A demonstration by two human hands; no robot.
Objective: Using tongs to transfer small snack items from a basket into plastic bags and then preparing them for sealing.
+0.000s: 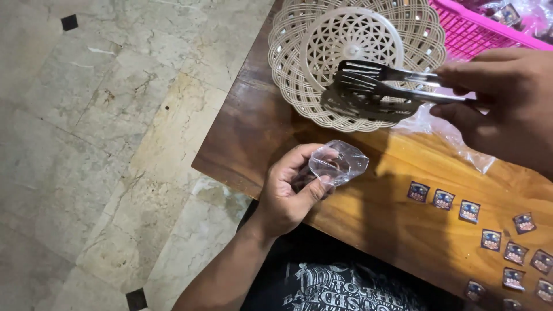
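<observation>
Bag [339, 163], small and clear, sits pinched in my left hand [291, 193] over the table's [368, 219] near edge. Beyond it my right hand [507, 98] grips metal tongs [374, 92], tips nearly closed above the white basket [351, 57]. Packets [469, 211] lie along the right side.

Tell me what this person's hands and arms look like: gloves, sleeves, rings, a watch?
Both are bare. The left hand shows no glove, ring or watch, and its forearm is uncovered all the way to the frame edge, so no sleeve appears. The right hand likewise shows no glove or ring; its wrist is cut off by the frame. Below is a black printed shirt.
</observation>
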